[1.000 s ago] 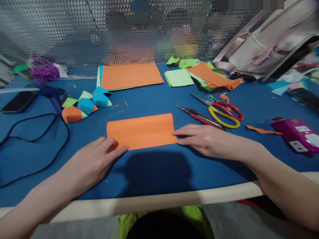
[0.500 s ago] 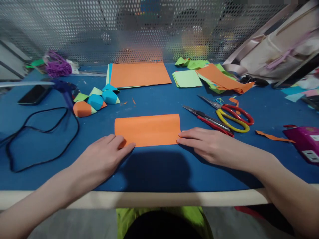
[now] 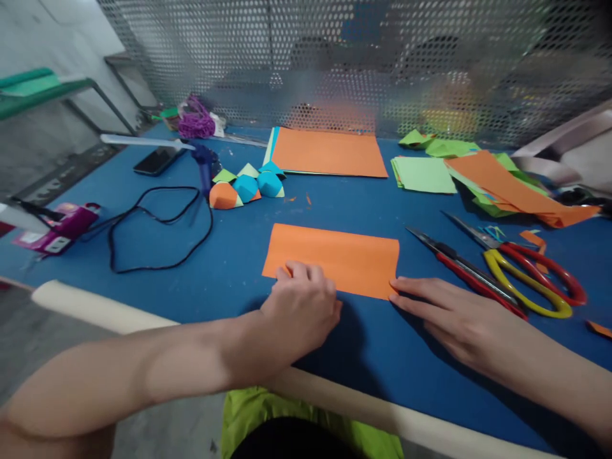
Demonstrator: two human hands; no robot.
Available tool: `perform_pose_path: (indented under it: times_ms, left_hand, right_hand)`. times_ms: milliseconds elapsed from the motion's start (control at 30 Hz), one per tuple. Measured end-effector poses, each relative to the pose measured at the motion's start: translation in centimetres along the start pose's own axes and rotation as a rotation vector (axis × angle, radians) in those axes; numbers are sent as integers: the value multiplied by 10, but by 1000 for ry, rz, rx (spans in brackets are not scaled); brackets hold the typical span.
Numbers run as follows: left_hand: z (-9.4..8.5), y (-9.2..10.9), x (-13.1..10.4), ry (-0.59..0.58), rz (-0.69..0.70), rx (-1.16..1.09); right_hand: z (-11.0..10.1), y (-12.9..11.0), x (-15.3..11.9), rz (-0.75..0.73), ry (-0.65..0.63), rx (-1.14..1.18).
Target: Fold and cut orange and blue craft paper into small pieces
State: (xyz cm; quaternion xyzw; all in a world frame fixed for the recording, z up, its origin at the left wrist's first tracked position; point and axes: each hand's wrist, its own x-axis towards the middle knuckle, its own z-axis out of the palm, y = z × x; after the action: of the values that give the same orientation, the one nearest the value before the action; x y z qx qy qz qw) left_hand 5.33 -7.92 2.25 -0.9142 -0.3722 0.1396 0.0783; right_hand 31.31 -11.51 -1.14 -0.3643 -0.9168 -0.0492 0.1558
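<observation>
A sheet of orange paper [image 3: 339,255] lies in front of me, curved over along its far edge, its layers meeting at the near edge. My left hand [image 3: 303,306] rests on the near edge left of centre, with its fingers curled down onto the paper. At the near right corner, my right hand [image 3: 449,319] holds the paper down with its fingertips. To the right of the paper are a red craft knife [image 3: 471,277] and a pair of scissors [image 3: 530,274] with red and yellow handles.
Behind lie a stack of coloured sheets [image 3: 329,153], green squares [image 3: 425,175] and orange strips [image 3: 507,185]. Folded paper pieces [image 3: 246,188], a blue glue gun [image 3: 204,167], its black cord [image 3: 160,264] and a phone [image 3: 157,159] are at the left. A perforated metal panel [image 3: 325,64] rises behind.
My left hand has slid rightward along the near edge from the left corner, its fingers now curled. My right hand stays at the right corner. The view has turned left.
</observation>
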Motion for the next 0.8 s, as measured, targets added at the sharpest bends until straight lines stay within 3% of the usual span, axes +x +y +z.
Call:
perform_pose_path:
  times_ms: [133,333,533,667,733,800]
  left_hand:
    - [-3,8,1,20,-18,-81]
    - [-2,5,-3,-80,29,-204]
    - [2,6,-5,-41,61,-205]
    - [8,7,-7,22,66,-175]
    - [13,8,-9,66,71,-148]
    - [18,10,-12,107,84,-110]
  right_hand:
    - [-5,0,3,-35,-19,-53]
    - [-12,0,11,-67,-45,-67]
    - [-13,2,12,-50,-38,-99]
    - [-20,-10,46,111,-29,81]
    - [-17,-21,75,131,-128,304]
    - [-7,-30,106,57,-279,563]
